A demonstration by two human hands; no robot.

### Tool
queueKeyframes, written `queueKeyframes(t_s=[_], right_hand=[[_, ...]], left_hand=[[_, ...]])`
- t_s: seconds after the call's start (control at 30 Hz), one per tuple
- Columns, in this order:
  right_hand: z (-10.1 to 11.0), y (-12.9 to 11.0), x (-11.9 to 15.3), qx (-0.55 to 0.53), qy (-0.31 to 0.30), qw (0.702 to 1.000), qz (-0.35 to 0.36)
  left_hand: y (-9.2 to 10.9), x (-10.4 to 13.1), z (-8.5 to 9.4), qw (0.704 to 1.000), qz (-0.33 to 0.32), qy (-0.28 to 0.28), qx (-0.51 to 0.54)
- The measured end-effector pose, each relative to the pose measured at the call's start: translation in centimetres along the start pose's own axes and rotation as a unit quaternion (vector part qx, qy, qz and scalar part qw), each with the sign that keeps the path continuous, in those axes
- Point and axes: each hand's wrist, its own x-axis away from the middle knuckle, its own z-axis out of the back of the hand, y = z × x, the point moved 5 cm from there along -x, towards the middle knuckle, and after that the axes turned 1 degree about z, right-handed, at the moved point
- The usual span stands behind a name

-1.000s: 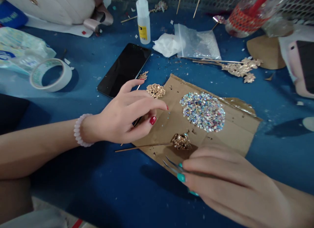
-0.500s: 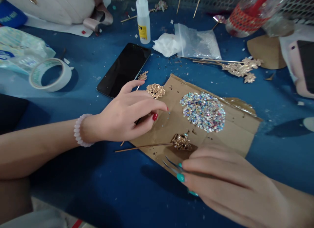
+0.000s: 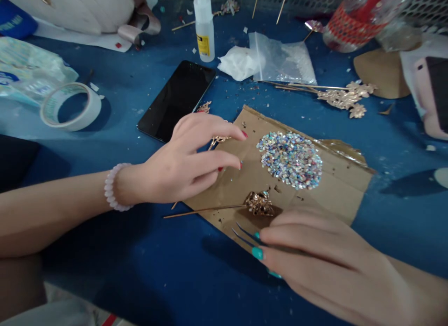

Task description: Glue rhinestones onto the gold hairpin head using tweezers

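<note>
My left hand (image 3: 189, 162), with red nails and a bead bracelet (image 3: 115, 187), hovers over the left edge of the cardboard (image 3: 336, 204), fingers apart and empty. It partly covers a gold flower piece (image 3: 220, 139). In my right hand (image 3: 325, 260), with teal nails, are thin metal tweezers (image 3: 247, 236), their tips apart and empty. Just beyond the tweezers, a gold flower hairpin (image 3: 259, 203) lies on the cardboard, its stick pointing left. A pile of shiny iridescent gems (image 3: 290, 159) sits farther back on the cardboard.
A black phone (image 3: 177, 99) lies behind my left hand, a tape roll (image 3: 71, 106) at the left. At the back are a glue bottle (image 3: 205, 31), a white tissue (image 3: 240, 63), a plastic bag (image 3: 283, 60), gold hairpins (image 3: 345, 97) and a red-banded jar (image 3: 353, 27).
My left hand's index finger has lifted and reached away from me, spreading from the other fingers and covering more of the gold flower piece. The right hand has stayed still with the tweezers.
</note>
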Motion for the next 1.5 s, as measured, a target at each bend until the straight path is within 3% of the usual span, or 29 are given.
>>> queueKeyframes(t_s=[0.17,0.33,0.4,0.5,0.77,0.97,1.17,1.27,1.5], right_hand=[[-0.1,0.2,0.2,-0.012,0.010,1.000,-0.008],[-0.4,0.4,0.3,-0.074,0.004,0.996,-0.041],[-0.6,0.3,0.3,-0.086,0.002,0.996,-0.033],[-0.9,0.2,0.3,-0.103,-0.003,0.994,-0.029],[-1.1,0.4,0.5,-0.100,-0.002,0.995,-0.021],[-0.9,0.1,0.5,-0.073,0.012,0.997,0.007],[-0.4,0.1,0.2,-0.052,0.019,0.998,0.025],[-0.1,0.1,0.4,-0.050,0.030,0.998,0.015],[0.0,-0.1,0.7,-0.060,0.045,0.997,0.022]], left_hand=[[2.3,-0.1,0.3,0.994,-0.104,-0.018,0.040],[4.5,0.2,0.7,0.984,-0.150,0.007,0.098],[4.8,0.3,0.8,0.984,-0.140,0.012,0.110],[4.8,0.2,0.9,0.986,-0.107,0.017,0.125],[4.5,-0.1,1.0,0.982,-0.115,-0.002,0.147],[4.2,-0.5,1.0,0.976,-0.111,-0.040,0.183],[3.1,-0.6,0.4,0.961,-0.030,-0.122,0.245],[2.8,-0.6,0.3,0.958,-0.036,-0.137,0.251],[2.6,-0.9,0.7,0.976,-0.099,-0.098,0.170]])
